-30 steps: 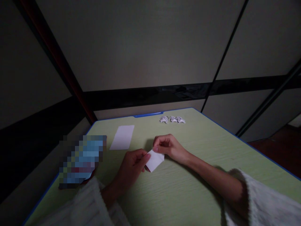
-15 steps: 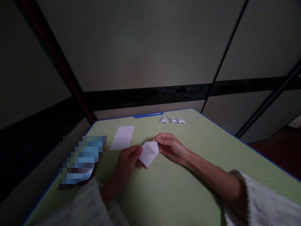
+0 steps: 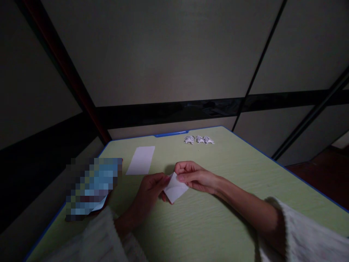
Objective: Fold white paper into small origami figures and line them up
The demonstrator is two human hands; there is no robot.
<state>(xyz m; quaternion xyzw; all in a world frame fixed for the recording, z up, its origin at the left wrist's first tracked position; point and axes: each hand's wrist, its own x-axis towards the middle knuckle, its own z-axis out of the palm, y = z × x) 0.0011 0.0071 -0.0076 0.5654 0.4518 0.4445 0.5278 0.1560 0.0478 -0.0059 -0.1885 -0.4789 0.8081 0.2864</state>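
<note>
A small folded piece of white paper (image 3: 175,190) is held just above the green table (image 3: 207,225), near its middle. My left hand (image 3: 148,191) pinches the paper's left side with curled fingers. My right hand (image 3: 195,176) pinches its upper right edge between thumb and fingertips. Both wrists come out of white fuzzy sleeves at the bottom of the view.
A flat white paper rectangle (image 3: 141,160) lies behind my left hand. Three small folded paper figures (image 3: 199,139) sit in a row at the table's far edge. A blurred blue object (image 3: 92,185) lies at the left edge. Dark panelled walls stand behind the table.
The paper was opened out to show a triangular fold half a second ago. It is now pressed together again, with my right fingers over its top edge.
</note>
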